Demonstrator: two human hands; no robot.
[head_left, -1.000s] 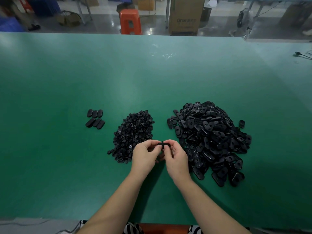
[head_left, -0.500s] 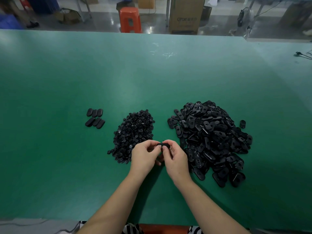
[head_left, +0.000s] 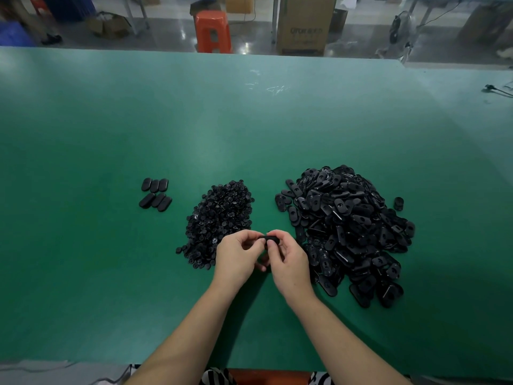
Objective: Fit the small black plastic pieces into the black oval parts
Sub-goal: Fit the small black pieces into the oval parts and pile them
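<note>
Between the two piles, my left hand [head_left: 238,255] and my right hand [head_left: 287,259] meet over the green table and together pinch one black oval part [head_left: 270,239] at its two ends. A heap of small black plastic pieces [head_left: 219,218] lies just left of my hands. A bigger heap of black oval parts [head_left: 349,229] lies to the right. Several oval parts [head_left: 155,194] lie in two neat rows at the far left. Whether a small piece sits in the held part is hidden by my fingers.
One stray black piece [head_left: 398,203] lies right of the big heap. The green table [head_left: 249,120] stretches far back. Beyond its far edge stand an orange stool [head_left: 213,30] and a cardboard box [head_left: 304,23]. A cable [head_left: 498,90] lies at the right edge.
Both hands stay together on the oval part between the piles; the fingers have shifted only slightly. The piles have not moved.
</note>
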